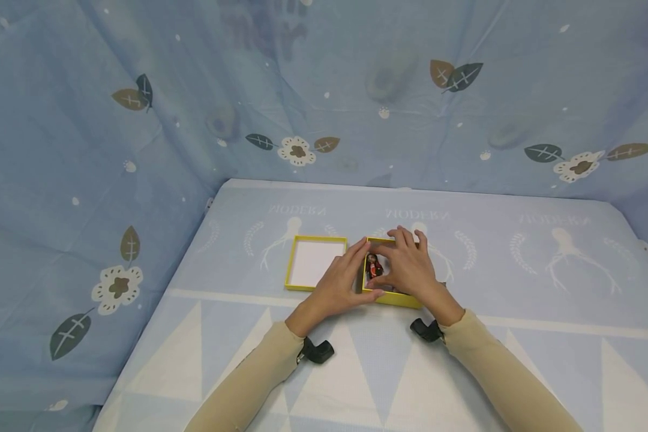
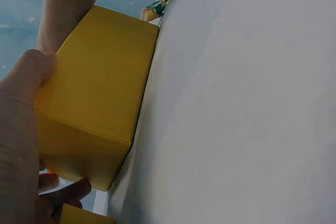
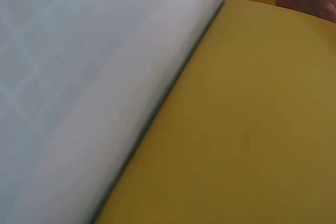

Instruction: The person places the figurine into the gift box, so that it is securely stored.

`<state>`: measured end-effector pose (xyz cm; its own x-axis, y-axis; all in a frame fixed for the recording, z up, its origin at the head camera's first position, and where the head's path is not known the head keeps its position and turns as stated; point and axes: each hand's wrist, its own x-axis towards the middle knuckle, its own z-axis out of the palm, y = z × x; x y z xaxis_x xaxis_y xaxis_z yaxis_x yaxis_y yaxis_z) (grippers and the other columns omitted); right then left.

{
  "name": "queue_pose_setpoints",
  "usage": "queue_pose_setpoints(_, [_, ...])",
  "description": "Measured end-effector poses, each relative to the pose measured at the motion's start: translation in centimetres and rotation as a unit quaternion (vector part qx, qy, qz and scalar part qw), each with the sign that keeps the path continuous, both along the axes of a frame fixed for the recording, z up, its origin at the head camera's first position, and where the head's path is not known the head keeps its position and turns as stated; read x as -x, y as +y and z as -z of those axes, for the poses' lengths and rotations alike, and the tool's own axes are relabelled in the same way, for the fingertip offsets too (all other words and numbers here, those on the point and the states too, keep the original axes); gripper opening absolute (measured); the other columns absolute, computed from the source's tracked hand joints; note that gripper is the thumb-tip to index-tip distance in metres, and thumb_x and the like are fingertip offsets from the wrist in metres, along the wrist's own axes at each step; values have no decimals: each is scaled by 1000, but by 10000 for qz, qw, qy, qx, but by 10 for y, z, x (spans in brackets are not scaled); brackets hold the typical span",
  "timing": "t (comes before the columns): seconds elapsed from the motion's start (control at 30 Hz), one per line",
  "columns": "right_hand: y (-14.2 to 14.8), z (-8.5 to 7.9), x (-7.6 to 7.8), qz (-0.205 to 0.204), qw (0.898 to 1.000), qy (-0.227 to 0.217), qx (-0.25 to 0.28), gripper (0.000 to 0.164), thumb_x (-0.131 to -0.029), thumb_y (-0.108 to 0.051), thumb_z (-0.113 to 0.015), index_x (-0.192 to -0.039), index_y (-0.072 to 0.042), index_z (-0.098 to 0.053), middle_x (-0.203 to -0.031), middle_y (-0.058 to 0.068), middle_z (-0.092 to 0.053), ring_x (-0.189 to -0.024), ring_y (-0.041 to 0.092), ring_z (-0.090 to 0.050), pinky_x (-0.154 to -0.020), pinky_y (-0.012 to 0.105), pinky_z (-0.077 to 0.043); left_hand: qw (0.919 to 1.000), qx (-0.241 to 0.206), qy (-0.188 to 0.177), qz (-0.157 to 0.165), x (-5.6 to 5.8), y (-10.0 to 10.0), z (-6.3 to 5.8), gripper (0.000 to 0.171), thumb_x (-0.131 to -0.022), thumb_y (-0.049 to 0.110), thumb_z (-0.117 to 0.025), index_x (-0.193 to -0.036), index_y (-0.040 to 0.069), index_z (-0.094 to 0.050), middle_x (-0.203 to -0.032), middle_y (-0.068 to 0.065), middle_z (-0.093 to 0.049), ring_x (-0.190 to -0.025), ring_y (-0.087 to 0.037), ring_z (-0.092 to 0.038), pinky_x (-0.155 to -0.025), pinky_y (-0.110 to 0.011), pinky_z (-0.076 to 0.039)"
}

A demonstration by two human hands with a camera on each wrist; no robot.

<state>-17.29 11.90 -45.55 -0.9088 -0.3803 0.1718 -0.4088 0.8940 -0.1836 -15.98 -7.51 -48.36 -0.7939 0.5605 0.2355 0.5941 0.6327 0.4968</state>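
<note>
An open yellow box [image 1: 393, 298] stands on the table, under both hands. My left hand [image 1: 341, 282] grips its left side, thumb at the near corner and fingers along the side wall; the left wrist view shows the yellow box wall [image 2: 100, 72] beside that thumb. Inside the box at the left lies a small doll figurine [image 1: 375, 267] with dark hair and red clothing. My right hand [image 1: 410, 264] reaches over the box, its thumb and forefinger curled round the figurine, tips at its two ends. The hand hides the box's right part.
A shallow yellow lid with a white inside [image 1: 317, 261] lies left of the box. A small green and yellow item [image 2: 156, 10] shows beyond the box in the left wrist view. Blue patterned cloth [image 1: 324, 90] hangs behind the table.
</note>
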Motion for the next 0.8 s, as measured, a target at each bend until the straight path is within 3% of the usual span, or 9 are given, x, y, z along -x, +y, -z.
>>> queue_pose_setpoints(0.23, [0,1,-1,2,9999,84,-106,77,-57,-64,-84,-124,-29,-69,-139,18,-49,-136,38,-36,-110,61,-18,10000,10,-13,9,0,0,0,99,-84,54,-70,-157,10,-20,-163,-5,-21,-145,-21,-32,-107,-44,-37])
queue_pose_setpoints(0.53, [-2,0,0,123,9997,-125,-184,78,-60,-64,-83,-127,-28,-67,-142,18,-46,-138,37,-34,-112,60,-17,10000,11,19,25,1,0,0,99,-83,54,-70,-157,10,-20,-163,-5,-21,-146,-20,-31,-107,-42,-37])
queue_pose_setpoints(0.8, [0,-1,2,-30,9999,-65,-126,79,-60,-64,-83,-127,-26,-67,-143,18,-46,-136,37,-36,-111,60,-19,10000,12,4,33,0,0,-1,99,-83,54,-70,-157,10,-21,-163,-5,-21,-146,-20,-31,-106,-42,-38])
